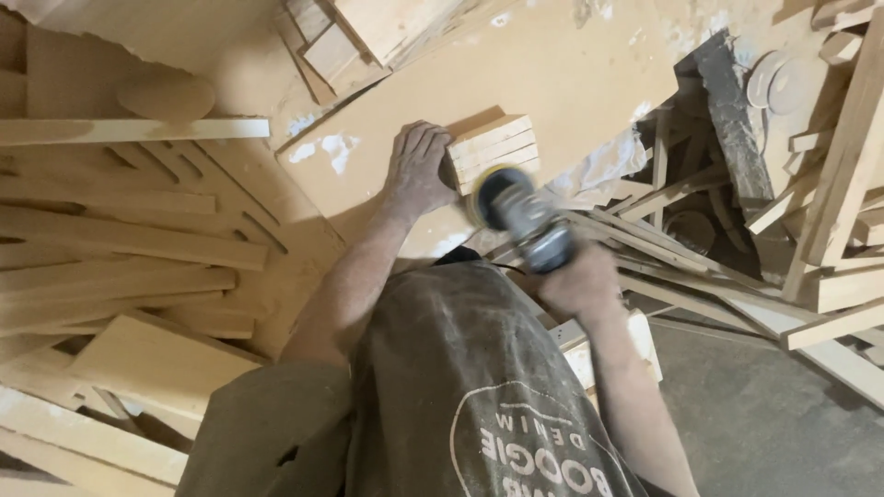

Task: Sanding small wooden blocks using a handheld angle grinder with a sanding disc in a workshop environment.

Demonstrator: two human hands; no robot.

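A small stack of pale wooden pieces lies on a tan board used as a work surface. My left hand presses against the stack's left end, fingers curled over it. My right hand grips a dark handheld power sander, whose round disc meets the near edge of the stack. The tool looks blurred from motion.
Long wooden slats and boards cover the left side. A heap of offcuts and strips fills the right. More planks lie at the top. Grey floor shows at lower right.
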